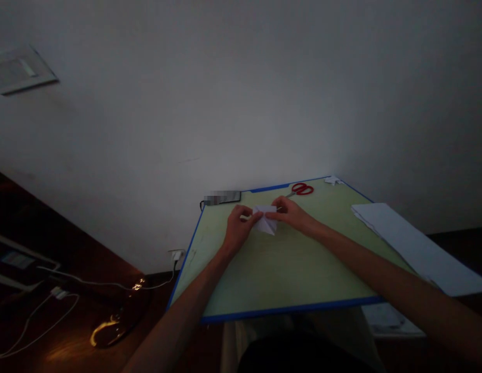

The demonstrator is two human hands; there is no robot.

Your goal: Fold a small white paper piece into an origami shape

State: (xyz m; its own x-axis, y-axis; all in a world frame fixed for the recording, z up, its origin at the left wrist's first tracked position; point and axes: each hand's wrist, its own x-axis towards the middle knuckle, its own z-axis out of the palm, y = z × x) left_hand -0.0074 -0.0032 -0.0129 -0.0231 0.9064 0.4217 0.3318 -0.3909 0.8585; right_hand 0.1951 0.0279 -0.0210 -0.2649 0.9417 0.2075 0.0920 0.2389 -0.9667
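Observation:
A small folded piece of white paper lies on a pale green board with a blue edge. My left hand pinches its left side, fingers curled. My right hand presses and grips its upper right side, fingers closed on the fold. Both forearms reach in from the bottom of the view.
Red-handled scissors lie at the board's far edge, with a crumpled paper scrap beside them. A stack of white sheets sits at the right. A dark phone rests at the far left corner. Cables trail on the dark surface at left.

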